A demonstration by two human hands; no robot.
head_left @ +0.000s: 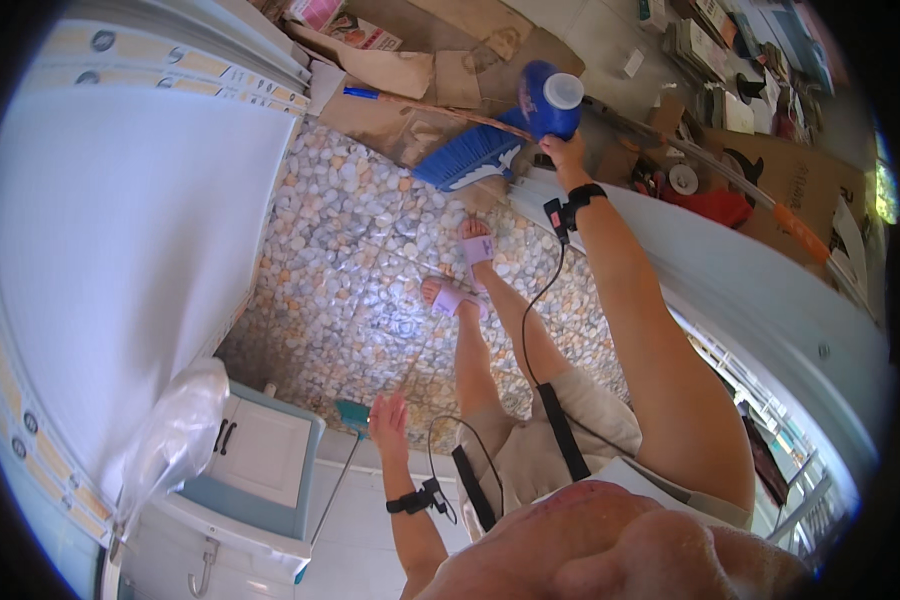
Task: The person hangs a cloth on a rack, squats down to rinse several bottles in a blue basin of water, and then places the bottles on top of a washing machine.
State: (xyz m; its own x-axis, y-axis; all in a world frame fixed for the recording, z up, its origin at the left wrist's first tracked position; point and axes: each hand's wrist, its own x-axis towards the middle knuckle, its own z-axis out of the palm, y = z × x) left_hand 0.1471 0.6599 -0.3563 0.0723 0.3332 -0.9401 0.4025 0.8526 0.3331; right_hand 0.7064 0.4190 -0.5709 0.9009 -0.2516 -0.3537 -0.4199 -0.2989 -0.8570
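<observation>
My right hand is raised at the upper right and grips a dark blue plastic bottle with a whitish cap. Below and left of the bottle lies a broom with blue bristles. Lower in the picture, my left hand hangs with nothing in it, its fingers extended. Close beside those fingers is the teal head of a long-handled tool, which leans by a vanity cabinet. Whether the fingers touch it I cannot tell.
Pebble-patterned flooring lies under my feet in pink slides. Flattened cardboard covers the floor beyond. A pale door frame runs along the right, with boxes and clutter past it. A clear plastic bag hangs at the left.
</observation>
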